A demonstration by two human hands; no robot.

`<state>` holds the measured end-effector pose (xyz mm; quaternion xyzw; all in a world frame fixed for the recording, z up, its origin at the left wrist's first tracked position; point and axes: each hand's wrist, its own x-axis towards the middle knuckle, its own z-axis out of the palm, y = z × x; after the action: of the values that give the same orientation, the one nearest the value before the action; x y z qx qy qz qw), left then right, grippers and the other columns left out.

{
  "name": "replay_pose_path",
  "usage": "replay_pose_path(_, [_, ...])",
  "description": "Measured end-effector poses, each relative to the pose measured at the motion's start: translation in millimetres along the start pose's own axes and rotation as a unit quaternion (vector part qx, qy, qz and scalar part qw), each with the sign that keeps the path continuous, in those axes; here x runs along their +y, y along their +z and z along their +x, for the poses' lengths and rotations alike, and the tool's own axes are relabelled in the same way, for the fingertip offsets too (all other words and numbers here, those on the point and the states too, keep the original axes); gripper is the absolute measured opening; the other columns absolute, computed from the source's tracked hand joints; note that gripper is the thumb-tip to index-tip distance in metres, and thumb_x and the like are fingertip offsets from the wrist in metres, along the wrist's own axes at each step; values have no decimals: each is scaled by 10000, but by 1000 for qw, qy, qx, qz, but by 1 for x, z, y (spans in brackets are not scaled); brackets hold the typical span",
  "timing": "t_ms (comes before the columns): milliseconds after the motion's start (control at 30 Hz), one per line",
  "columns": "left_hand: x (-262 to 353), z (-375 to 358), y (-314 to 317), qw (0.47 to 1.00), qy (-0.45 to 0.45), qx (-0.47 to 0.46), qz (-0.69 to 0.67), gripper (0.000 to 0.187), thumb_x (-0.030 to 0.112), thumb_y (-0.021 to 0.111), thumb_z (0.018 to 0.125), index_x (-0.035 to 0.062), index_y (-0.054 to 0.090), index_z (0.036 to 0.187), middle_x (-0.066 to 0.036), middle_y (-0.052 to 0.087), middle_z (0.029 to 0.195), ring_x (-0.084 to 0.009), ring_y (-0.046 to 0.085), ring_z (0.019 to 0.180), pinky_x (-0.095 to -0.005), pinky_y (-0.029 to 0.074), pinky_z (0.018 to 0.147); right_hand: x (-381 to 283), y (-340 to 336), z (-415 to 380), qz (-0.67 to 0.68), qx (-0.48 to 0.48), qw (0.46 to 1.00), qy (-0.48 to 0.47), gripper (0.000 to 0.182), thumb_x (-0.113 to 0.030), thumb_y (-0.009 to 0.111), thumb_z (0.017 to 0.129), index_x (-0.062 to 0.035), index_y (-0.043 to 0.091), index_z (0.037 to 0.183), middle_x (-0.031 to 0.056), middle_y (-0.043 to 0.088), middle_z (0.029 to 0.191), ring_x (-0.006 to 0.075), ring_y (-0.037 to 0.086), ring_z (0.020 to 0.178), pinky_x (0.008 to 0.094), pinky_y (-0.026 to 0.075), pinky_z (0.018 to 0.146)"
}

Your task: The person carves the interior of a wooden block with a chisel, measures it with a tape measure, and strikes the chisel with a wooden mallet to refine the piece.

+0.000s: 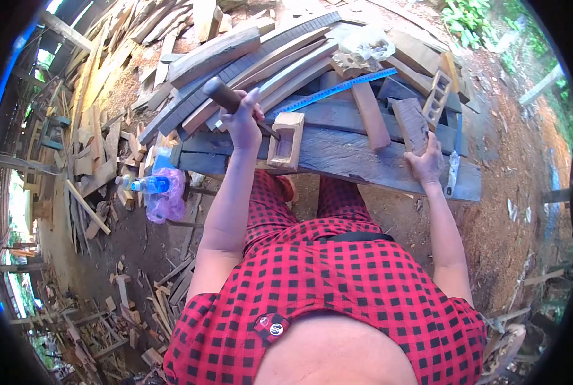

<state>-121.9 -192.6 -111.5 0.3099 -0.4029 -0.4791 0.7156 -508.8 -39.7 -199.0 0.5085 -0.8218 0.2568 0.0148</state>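
Note:
My left hand (243, 122) is closed round a chisel (219, 92) with a thick dark handle. Its metal blade slants down to a small wooden block (286, 154) with a rectangular hollow cut in it. That block lies near the front edge of the plank bench (338, 151), left of centre. Over on the right, my right hand (426, 162) grips the near end of a flat dark piece of wood (411, 122). Just beyond that piece lies a wooden frame (437, 96) with several openings. A narrow tool with a pale handle (453, 172) rests beside my right wrist.
A blue ruler (338, 91) lies across the bench, left of a loose wooden bar (370, 115). Crumpled clear plastic (368, 43) sits at the back. Long boards (216, 54) are stacked behind. A plastic bottle (151, 185) and pink bag (165, 204) are at the left.

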Motion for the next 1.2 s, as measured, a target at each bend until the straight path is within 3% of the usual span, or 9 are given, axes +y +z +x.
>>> replay_pose_path(67, [-2, 3, -3, 1000, -5, 18, 1, 183, 78, 736, 782, 78, 554, 767, 8, 521, 591, -80, 496, 446, -214, 391, 433, 2, 1, 0, -4, 9, 1000, -4, 871, -309, 802, 578, -89, 425, 1332, 196, 571, 1145, 388, 594, 1040, 478, 501, 870])
replay_pose_path(300, [9, -7, 19, 970, -31, -214, 111, 168, 97, 751, 795, 50, 590, 789, 4, 565, 627, -72, 519, 492, -214, 418, 478, 1, 0, 0, 7, 5, 1000, -1, 860, -309, 790, 589, -97, 420, 1335, 191, 571, 1143, 393, 594, 1036, 484, 500, 864])
replay_pose_path(333, [9, -7, 22, 970, -31, -214, 113, 168, 97, 751, 795, 50, 590, 789, 4, 565, 627, -72, 519, 492, -214, 418, 478, 1, 1, 0, 4, 10, 1000, -3, 861, -311, 789, 591, -97, 417, 1337, 192, 570, 1142, 393, 594, 1037, 485, 499, 864])
replay_pose_path(400, [14, -7, 34, 987, -34, -154, -36, 163, 95, 753, 796, 46, 601, 763, 1, 571, 625, -61, 518, 497, -209, 409, 476, 2, 1, -1, 1, 13, 1000, -3, 862, -314, 788, 593, -98, 413, 1339, 194, 569, 1141, 393, 593, 1037, 485, 498, 864])
replay_pose_path(667, [22, -20, 28, 972, 10, -194, 136, 200, 108, 791, 782, 65, 610, 711, 37, 565, 623, -33, 504, 528, -192, 389, 494, 3, 2, -1, 8, 21, 1000, -13, 853, -318, 784, 598, -87, 418, 1333, 194, 568, 1127, 393, 591, 1028, 480, 499, 861])
replay_pose_path(1033, [2, -31, 26, 961, 27, -210, 178, 190, 109, 784, 792, 80, 609, 724, 43, 563, 643, -40, 500, 531, -208, 391, 504, 3, 2, -1, 3, 21, 1000, -9, 857, -320, 786, 592, -73, 425, 1329, 194, 572, 1124, 388, 591, 1033, 478, 498, 864])
replay_pose_path(1200, [-3, -27, 27, 968, -6, -162, 191, 203, 125, 793, 799, 84, 600, 750, 51, 552, 642, -33, 491, 529, -194, 387, 490, 4, -15, 13, 35, -2, 999, -21, 824, -296, 780, 580, -24, 484, 1300, 215, 596, 1163, 373, 592, 1089, 452, 489, 914])
